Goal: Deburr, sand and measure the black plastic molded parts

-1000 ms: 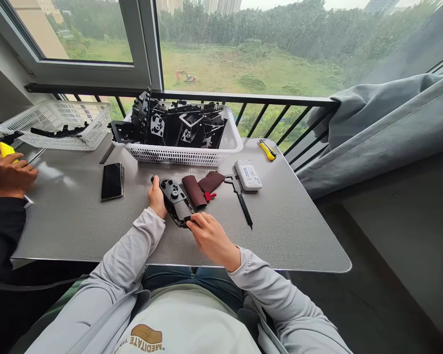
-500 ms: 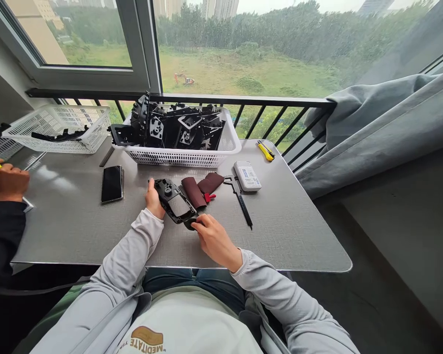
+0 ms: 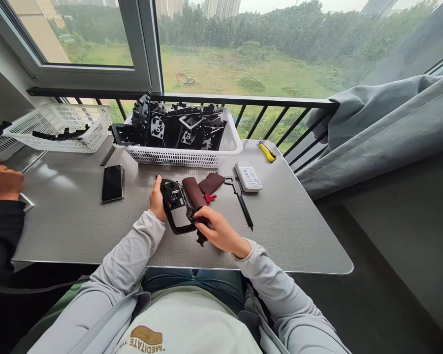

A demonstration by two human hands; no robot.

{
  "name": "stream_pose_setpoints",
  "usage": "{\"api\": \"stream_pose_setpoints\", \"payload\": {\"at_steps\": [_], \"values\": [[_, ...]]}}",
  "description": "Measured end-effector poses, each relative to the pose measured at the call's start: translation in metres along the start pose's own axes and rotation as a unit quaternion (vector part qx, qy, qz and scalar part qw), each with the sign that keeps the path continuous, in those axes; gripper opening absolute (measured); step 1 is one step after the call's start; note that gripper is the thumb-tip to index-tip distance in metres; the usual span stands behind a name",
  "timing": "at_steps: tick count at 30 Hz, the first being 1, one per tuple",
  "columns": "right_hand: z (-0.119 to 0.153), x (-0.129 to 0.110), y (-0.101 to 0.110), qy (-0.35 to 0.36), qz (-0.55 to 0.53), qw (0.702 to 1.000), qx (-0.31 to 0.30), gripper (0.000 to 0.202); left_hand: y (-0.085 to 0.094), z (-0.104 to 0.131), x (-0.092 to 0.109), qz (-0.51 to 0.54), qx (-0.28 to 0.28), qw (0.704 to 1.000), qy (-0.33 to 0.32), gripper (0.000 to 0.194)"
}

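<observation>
My left hand (image 3: 157, 200) grips the left side of a black plastic frame (image 3: 170, 199) with a large rectangular opening, holding it tilted above the table. My right hand (image 3: 218, 228) is closed on a small dark piece (image 3: 191, 214) at the right edge of that opening; its exact kind I cannot make out. Below the right fingers a black jagged end (image 3: 201, 240) sticks out, and whether it belongs to the frame is unclear. Just behind the frame lie two brown rolled sheets (image 3: 195, 191) with a red clip-like item (image 3: 209, 197) beside them.
Right of the rolls are a caliper (image 3: 245, 211), a white box (image 3: 248, 177) and a yellow utility knife (image 3: 268, 151). A white basket (image 3: 177, 157) of black plastic parts stands behind. To the left are a phone (image 3: 112, 183), another basket (image 3: 92, 142) and a co-worker's hand (image 3: 3, 182).
The frame has turned in my left hand, so its opening faces me more. My right hand has shifted slightly, bringing the dark piece to the opening's edge. The co-worker's hand has moved a little left.
</observation>
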State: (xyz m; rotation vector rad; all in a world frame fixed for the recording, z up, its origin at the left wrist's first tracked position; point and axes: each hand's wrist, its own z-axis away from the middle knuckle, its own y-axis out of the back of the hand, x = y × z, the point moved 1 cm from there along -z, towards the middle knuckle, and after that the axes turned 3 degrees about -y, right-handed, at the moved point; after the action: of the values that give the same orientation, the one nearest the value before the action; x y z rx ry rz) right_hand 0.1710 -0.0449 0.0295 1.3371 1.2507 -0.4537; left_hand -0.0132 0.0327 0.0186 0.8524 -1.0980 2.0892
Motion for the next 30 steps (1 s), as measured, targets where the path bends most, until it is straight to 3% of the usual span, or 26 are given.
{"api": "stream_pose_setpoints", "payload": {"at_steps": [2,4,7,9,13,15,16,18,20,22,27,30], "values": [[0.002,0.000,0.006,-0.021,-0.028,0.998,-0.050,0.007,-0.001,0.001,0.002,0.004,-0.008,1.000,0.001,0.041],[0.002,0.000,0.013,-0.042,-0.062,0.996,-0.052,0.006,-0.002,0.002,0.004,0.009,-0.027,0.999,0.014,0.041],[-0.003,0.001,0.014,-0.052,-0.078,0.994,0.062,0.009,-0.004,0.005,0.004,-0.008,-0.054,0.998,0.035,0.040],[-0.006,0.000,0.007,-0.031,-0.056,0.994,0.091,0.011,-0.004,0.008,0.001,-0.026,-0.068,0.997,0.032,0.039],[-0.004,-0.006,-0.001,-0.001,-0.021,1.000,-0.021,0.011,-0.003,0.009,-0.001,-0.051,-0.080,0.995,0.008,0.039],[-0.001,-0.006,0.007,-0.002,-0.024,0.996,-0.086,0.011,-0.002,0.008,0.003,-0.043,-0.071,0.996,0.021,0.040],[-0.001,-0.004,0.015,-0.003,-0.013,0.996,-0.083,0.012,-0.002,0.008,0.006,-0.033,-0.067,0.997,0.032,0.040],[-0.004,0.004,0.035,-0.011,0.056,0.998,0.035,0.015,-0.003,0.008,0.010,-0.011,-0.068,0.996,0.052,0.040],[-0.010,0.018,0.054,-0.044,0.151,0.977,0.144,0.017,-0.004,0.009,0.014,0.007,-0.084,0.993,0.080,0.038],[-0.017,0.033,0.066,-0.089,0.233,0.951,0.182,0.020,-0.006,0.012,0.015,0.012,-0.106,0.987,0.122,0.038],[-0.027,0.048,0.062,-0.183,0.378,0.900,0.115,0.022,-0.009,0.016,0.016,0.010,-0.124,0.979,0.163,0.044],[-0.024,0.034,0.045,-0.168,0.367,0.913,0.065,0.016,-0.009,0.015,0.018,0.016,-0.134,0.977,0.163,0.047]]}}
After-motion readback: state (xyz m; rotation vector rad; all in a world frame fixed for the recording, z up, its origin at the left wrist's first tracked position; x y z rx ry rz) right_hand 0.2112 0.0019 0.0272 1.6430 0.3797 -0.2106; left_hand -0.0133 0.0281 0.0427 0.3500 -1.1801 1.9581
